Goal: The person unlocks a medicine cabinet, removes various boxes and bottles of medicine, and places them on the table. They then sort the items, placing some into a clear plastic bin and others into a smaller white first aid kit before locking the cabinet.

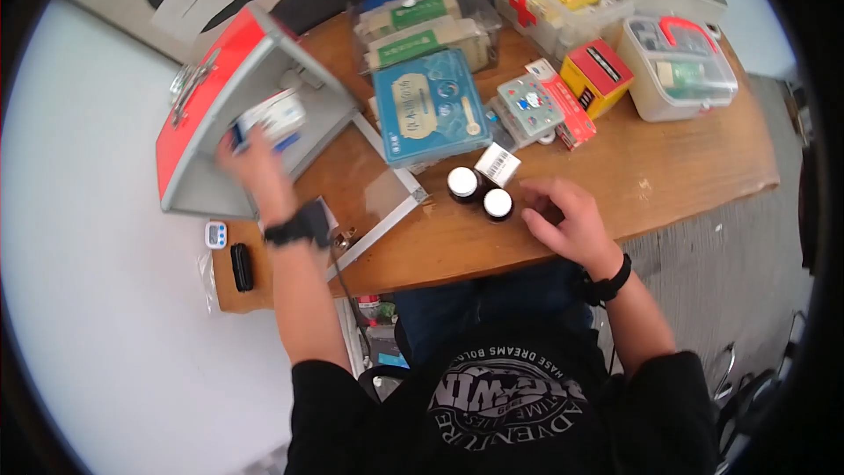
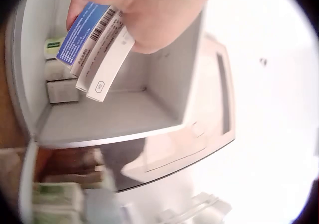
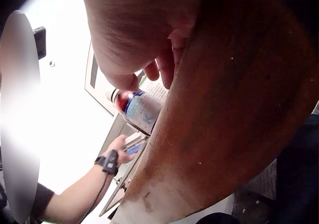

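Note:
My left hand (image 1: pixel 255 167) grips a small stack of medicine boxes (image 1: pixel 283 116) at the mouth of a red and grey cabinet (image 1: pixel 198 127) lying on its side. In the left wrist view the stack (image 2: pixel 94 52) shows one blue box and white ones pressed together, with other small boxes (image 2: pixel 62 91) against the cabinet's inner wall behind. My right hand (image 1: pixel 570 218) rests at the table's near edge, fingers loosely bent and holding nothing. Close by its fingertips stand two dark bottles with white caps (image 1: pixel 498 203) and a white barcoded box (image 1: pixel 498 164).
The cabinet's glazed door (image 1: pixel 369 233) lies swung out over the table. Behind the bottles are a blue box (image 1: pixel 431 105), a clear bin of cartons (image 1: pixel 413 22), a yellow-red box (image 1: pixel 598 77) and a lidded first-aid box (image 1: pixel 681 70). A small timer (image 1: pixel 215 235) sits at the left edge.

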`<act>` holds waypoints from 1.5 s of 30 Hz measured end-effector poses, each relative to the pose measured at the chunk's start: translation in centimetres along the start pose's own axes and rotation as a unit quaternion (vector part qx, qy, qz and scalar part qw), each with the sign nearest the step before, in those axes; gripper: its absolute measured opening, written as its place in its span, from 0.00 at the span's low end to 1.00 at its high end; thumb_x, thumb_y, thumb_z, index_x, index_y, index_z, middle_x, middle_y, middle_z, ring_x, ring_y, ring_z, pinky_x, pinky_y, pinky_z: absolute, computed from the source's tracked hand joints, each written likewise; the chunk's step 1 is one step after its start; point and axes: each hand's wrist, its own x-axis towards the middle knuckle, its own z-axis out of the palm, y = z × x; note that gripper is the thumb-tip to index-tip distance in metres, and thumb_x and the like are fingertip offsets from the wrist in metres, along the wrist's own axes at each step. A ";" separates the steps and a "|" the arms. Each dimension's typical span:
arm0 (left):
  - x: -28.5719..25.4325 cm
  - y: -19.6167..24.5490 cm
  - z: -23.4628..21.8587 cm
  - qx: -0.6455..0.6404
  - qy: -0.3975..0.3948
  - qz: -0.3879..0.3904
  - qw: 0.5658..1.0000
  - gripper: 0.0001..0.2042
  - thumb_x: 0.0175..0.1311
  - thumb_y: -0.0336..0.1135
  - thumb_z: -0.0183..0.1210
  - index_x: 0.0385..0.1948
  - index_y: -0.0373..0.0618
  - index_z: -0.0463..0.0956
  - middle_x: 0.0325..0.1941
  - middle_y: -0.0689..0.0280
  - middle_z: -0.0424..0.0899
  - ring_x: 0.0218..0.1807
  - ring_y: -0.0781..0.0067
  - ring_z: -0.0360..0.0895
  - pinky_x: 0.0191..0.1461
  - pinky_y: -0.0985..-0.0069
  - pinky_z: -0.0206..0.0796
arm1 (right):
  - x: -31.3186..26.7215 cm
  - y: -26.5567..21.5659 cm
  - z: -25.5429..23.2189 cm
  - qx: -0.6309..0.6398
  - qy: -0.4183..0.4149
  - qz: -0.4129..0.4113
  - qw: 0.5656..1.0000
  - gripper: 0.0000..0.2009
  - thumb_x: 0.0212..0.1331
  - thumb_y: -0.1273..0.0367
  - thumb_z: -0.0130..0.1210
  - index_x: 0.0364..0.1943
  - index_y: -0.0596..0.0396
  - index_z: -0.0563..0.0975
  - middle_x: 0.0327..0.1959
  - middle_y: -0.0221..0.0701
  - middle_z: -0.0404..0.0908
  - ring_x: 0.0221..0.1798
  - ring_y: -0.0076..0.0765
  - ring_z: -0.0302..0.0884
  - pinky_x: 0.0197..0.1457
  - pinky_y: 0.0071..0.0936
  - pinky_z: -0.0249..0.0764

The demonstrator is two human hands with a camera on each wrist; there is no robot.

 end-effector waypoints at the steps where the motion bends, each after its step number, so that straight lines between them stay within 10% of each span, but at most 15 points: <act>1: -3.1 4.0 -1.9 -0.038 0.015 -0.056 0.998 0.32 0.73 0.32 0.64 0.74 0.41 0.56 0.65 0.53 0.75 0.63 0.57 0.78 0.65 0.59 0.76 | -0.5 0.1 -0.2 0.006 0.015 -0.020 1.000 0.18 0.59 0.68 0.71 0.53 0.56 0.83 0.36 0.34 0.84 0.37 0.36 0.84 0.44 0.32 0.82; 6: -19.4 12.2 -5.9 -0.082 -0.104 -0.029 0.991 0.35 0.67 0.38 0.63 0.74 0.47 0.57 0.75 0.49 0.67 0.71 0.41 0.73 0.70 0.40 0.74 | -5.2 -3.4 0.3 0.330 -0.036 0.037 0.943 0.44 0.55 0.57 0.77 0.73 0.59 0.68 0.61 0.40 0.78 0.59 0.39 0.80 0.60 0.36 0.79; 10: -25.4 11.7 -3.1 -0.094 -0.472 0.108 0.870 0.31 0.51 0.36 0.79 0.56 0.53 0.70 0.68 0.43 0.72 0.65 0.46 0.80 0.69 0.54 0.74 | -4.1 -7.4 -0.2 0.337 -0.167 0.006 0.926 0.57 0.53 0.61 0.79 0.82 0.59 0.52 0.77 0.43 0.63 0.78 0.47 0.66 0.76 0.41 0.68; 12: -26.8 10.8 -0.6 -0.105 -0.450 0.149 0.874 0.35 0.50 0.38 0.82 0.60 0.54 0.70 0.71 0.42 0.71 0.69 0.42 0.77 0.71 0.50 0.71 | -4.4 -7.4 -0.9 0.392 -0.114 0.090 0.908 0.53 0.55 0.61 0.76 0.81 0.62 0.54 0.75 0.46 0.66 0.78 0.49 0.66 0.80 0.44 0.62; 14: -25.6 11.4 1.2 -0.003 -0.466 0.262 0.845 0.42 0.49 0.47 0.84 0.68 0.55 0.70 0.76 0.43 0.68 0.74 0.38 0.71 0.75 0.46 0.65 | -3.8 -5.9 -4.4 0.086 -0.067 -0.066 0.992 0.51 0.57 0.60 0.74 0.80 0.63 0.55 0.73 0.47 0.68 0.76 0.50 0.68 0.78 0.46 0.64; 18: -21.3 11.7 -1.3 0.006 -0.380 0.235 0.895 0.52 0.49 0.55 0.82 0.78 0.52 0.64 0.77 0.45 0.68 0.77 0.38 0.67 0.77 0.46 0.61 | -4.2 -4.0 -6.2 0.096 0.327 -0.037 0.940 0.43 0.55 0.62 0.75 0.75 0.59 0.67 0.70 0.52 0.70 0.72 0.57 0.70 0.74 0.50 0.68; 19: -20.4 11.7 -1.3 -0.029 -0.297 0.169 0.939 0.46 0.55 0.48 0.79 0.77 0.50 0.65 0.74 0.48 0.70 0.77 0.44 0.68 0.77 0.50 0.63 | -3.8 -3.4 -6.8 0.115 0.322 -0.038 0.939 0.43 0.55 0.62 0.75 0.75 0.59 0.67 0.70 0.52 0.70 0.72 0.57 0.70 0.74 0.50 0.68; 21: -15.0 11.2 -2.0 0.078 -0.242 0.103 0.962 0.38 0.64 0.43 0.73 0.72 0.37 0.66 0.77 0.50 0.69 0.78 0.50 0.68 0.78 0.52 0.62 | -3.3 -1.0 -7.8 -0.311 0.074 -0.002 0.947 0.40 0.54 0.68 0.74 0.74 0.55 0.70 0.70 0.53 0.69 0.72 0.61 0.69 0.74 0.50 0.69; 25: -3.7 5.5 -2.0 0.405 -0.215 0.181 0.870 0.27 0.67 0.41 0.69 0.66 0.41 0.75 0.69 0.50 0.77 0.72 0.50 0.72 0.75 0.62 0.64 | -4.2 2.0 -4.3 -0.277 0.120 -0.015 0.953 0.41 0.52 0.74 0.73 0.75 0.54 0.69 0.71 0.51 0.69 0.71 0.60 0.69 0.74 0.49 0.68; 30: 5.8 -3.6 1.1 0.473 -0.222 0.284 0.804 0.33 0.61 0.45 0.71 0.68 0.44 0.74 0.67 0.49 0.77 0.70 0.42 0.71 0.76 0.52 0.63 | -5.8 3.1 -4.4 -0.258 0.162 -0.047 0.951 0.43 0.50 0.74 0.73 0.75 0.56 0.68 0.70 0.52 0.69 0.72 0.60 0.70 0.74 0.49 0.68; 37: 10.3 -7.0 7.5 0.553 -0.267 0.236 0.753 0.39 0.57 0.59 0.69 0.71 0.57 0.69 0.70 0.49 0.74 0.71 0.38 0.72 0.67 0.45 0.73 | -3.8 2.3 -8.0 -0.310 0.132 0.067 0.939 0.42 0.49 0.73 0.72 0.74 0.54 0.70 0.69 0.51 0.69 0.70 0.59 0.72 0.72 0.48 0.71; 45: 11.1 -6.7 7.7 0.596 -0.276 0.204 0.726 0.30 0.67 0.51 0.62 0.67 0.46 0.71 0.67 0.52 0.82 0.64 0.44 0.81 0.64 0.49 0.75 | -4.1 4.6 -7.6 -0.310 0.190 0.026 0.931 0.44 0.49 0.72 0.74 0.76 0.51 0.66 0.76 0.50 0.63 0.76 0.59 0.66 0.78 0.49 0.66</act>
